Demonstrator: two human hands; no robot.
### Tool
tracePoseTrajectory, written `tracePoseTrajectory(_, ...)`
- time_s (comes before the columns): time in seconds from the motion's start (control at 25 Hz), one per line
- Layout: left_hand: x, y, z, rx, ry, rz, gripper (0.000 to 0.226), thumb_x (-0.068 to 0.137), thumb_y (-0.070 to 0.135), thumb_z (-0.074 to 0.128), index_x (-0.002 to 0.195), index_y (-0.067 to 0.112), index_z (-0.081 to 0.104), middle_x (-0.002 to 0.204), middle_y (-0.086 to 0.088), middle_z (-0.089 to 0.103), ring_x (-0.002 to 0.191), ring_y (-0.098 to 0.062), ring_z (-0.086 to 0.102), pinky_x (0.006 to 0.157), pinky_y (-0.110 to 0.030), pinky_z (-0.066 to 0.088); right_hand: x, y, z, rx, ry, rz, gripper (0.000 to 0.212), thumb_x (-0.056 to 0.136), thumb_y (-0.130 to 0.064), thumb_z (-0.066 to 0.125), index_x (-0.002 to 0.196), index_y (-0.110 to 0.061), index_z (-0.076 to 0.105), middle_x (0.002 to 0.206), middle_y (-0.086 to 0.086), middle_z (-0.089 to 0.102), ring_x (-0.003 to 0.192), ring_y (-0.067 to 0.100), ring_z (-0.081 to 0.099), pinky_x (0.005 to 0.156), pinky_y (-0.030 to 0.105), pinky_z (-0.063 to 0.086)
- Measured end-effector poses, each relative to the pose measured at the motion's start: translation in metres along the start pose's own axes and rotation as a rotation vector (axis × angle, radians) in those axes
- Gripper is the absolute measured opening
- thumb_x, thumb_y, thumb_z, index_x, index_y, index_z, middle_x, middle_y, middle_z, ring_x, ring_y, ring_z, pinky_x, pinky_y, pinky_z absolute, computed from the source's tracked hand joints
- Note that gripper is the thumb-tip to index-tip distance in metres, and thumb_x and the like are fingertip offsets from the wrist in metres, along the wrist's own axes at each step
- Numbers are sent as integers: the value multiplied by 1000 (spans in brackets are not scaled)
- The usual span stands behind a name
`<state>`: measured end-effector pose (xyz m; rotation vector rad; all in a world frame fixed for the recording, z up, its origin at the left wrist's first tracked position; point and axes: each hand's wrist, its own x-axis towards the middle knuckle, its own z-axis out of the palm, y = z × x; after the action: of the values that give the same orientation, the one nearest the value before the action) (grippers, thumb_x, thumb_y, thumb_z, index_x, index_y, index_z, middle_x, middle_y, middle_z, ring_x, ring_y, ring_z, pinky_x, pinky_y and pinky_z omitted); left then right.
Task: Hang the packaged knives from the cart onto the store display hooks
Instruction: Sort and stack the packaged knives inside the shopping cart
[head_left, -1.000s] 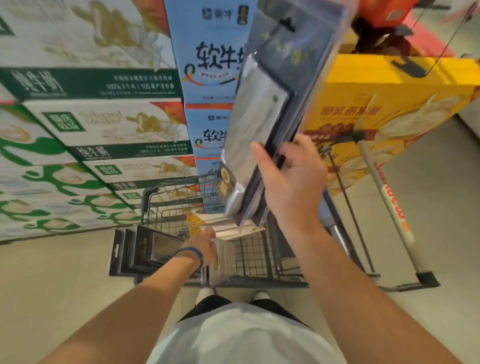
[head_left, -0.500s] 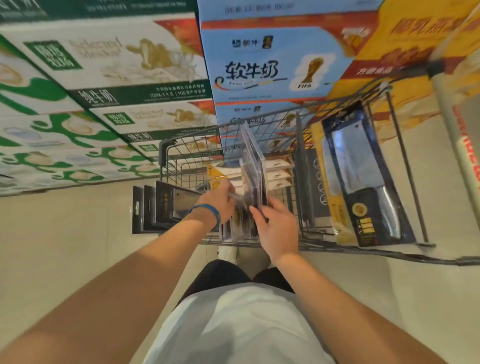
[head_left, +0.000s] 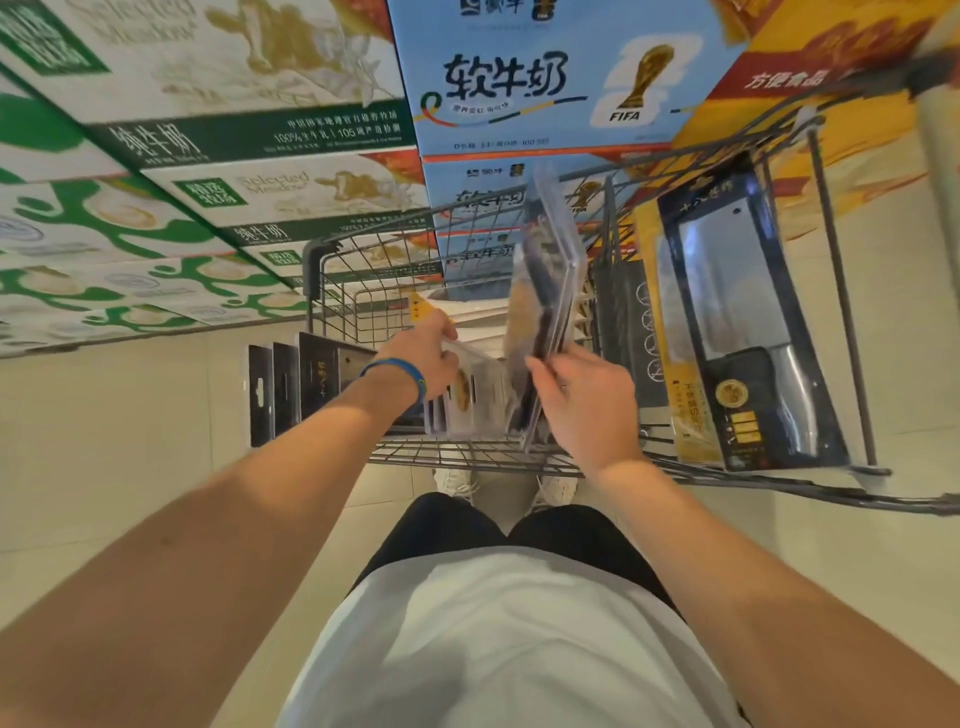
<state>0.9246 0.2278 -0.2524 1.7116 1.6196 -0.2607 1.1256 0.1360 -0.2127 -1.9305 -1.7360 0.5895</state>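
Observation:
A grey wire cart (head_left: 363, 260) stands in front of me with packaged knives in it. My right hand (head_left: 582, 400) grips the lower edge of an upright clear knife package (head_left: 545, 291) seen edge-on in the middle of the basket. My left hand (head_left: 428, 353), with a blue wristband, holds another clear package (head_left: 475, 395) lying low in the basket. A large cleaver package (head_left: 743, 322) with a dark card leans against the cart's right side. Several dark packages (head_left: 291, 389) hang outside the cart's left wall. No display hooks are in view.
Stacked milk cartons, green and white (head_left: 208, 171) at left and blue (head_left: 545, 88) ahead, stand right behind the cart. Yellow boxes (head_left: 831, 78) rise at the right. Pale tiled floor (head_left: 104, 467) spreads on both sides. My feet are just behind the cart.
My right hand came down from head height with the knife packages into the cart basket. The view tipped down and closer to the cart. The left hand stayed in the basket.

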Motion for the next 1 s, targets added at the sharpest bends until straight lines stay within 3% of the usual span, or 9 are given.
tracePoseTrajectory(0.2, 14, 14, 0, 83, -80, -74, 8, 101, 20, 46, 106, 19, 52, 103, -14, 68, 77, -26, 62, 71, -37, 54, -15, 5, 26, -10, -77, -108, 16, 98, -21, 67, 100, -9, 79, 129, 5, 70, 86, 15, 73, 86, 33, 61)
tracePoseTrajectory(0.28, 13, 12, -1, -5, -15, -196, 29, 104, 23, 44, 121, 5, 59, 115, -19, 66, 100, -38, 65, 87, -45, 55, -27, 10, 47, 25, -113, -115, 12, 93, -14, 72, 95, -5, 79, 123, 11, 72, 85, 21, 74, 82, 39, 63)
tracePoseTrajectory(0.4, 5, 11, -11, -397, -12, -264, 70, 100, 63, 22, 141, 13, 49, 109, -16, 62, 98, -39, 65, 71, -46, 60, -40, 25, 66, 7, -140, -147, 10, 88, -15, 78, 82, -7, 78, 113, 10, 76, 64, 18, 71, 67, 29, 62)
tracePoseTrajectory(0.48, -2, 18, -18, -552, -115, -324, 110, 67, 96, 8, 136, 22, 52, 113, -14, 60, 91, -32, 65, 58, -38, 61, -48, 33, 72, -31, -196, -149, 12, 88, -20, 78, 83, -9, 79, 121, 8, 74, 63, 19, 71, 65, 27, 58)
tracePoseTrajectory(0.6, 2, 23, -21, -624, -257, -371, 144, 36, 109, 3, 144, 25, 48, 126, -3, 56, 106, -30, 62, 74, -45, 61, -53, 36, 74, -69, -219, -127, 13, 86, -22, 80, 90, -10, 80, 122, 9, 73, 64, 22, 72, 65, 33, 63)
tracePoseTrajectory(0.72, 2, 32, -17, -470, -338, -238, 104, 60, 103, 31, 138, 37, 49, 123, 6, 55, 108, -27, 63, 77, -46, 62, -50, 35, 72, -124, -306, -140, 14, 91, -24, 75, 94, -12, 80, 128, 13, 69, 73, 27, 74, 71, 39, 63)
tracePoseTrajectory(0.84, 3, 34, -3, -48, -209, -51, 45, 85, 49, 63, 121, 24, 53, 104, 0, 61, 87, -23, 62, 64, -35, 58, -49, 36, 66, -97, -613, -171, 27, 98, -28, 59, 81, -14, 73, 114, 6, 72, 74, 17, 63, 69, 32, 54)
tracePoseTrajectory(0.92, -3, 36, 4, 153, -83, 2, 39, 85, 32, 67, 118, 20, 50, 96, -3, 59, 80, -26, 60, 59, -34, 49, -51, 34, 60, 9, -705, -129, 25, 95, -29, 57, 80, -18, 74, 115, 0, 72, 94, 16, 63, 81, 35, 53)
tracePoseTrajectory(1.0, -12, 38, 11, 184, -13, 16, 45, 85, 34, 70, 119, 21, 45, 99, -7, 60, 80, -29, 61, 62, -37, 50, -48, 35, 56, 107, -616, 16, 26, 95, -36, 55, 103, -21, 74, 129, -5, 66, 118, 14, 58, 92, 28, 49)
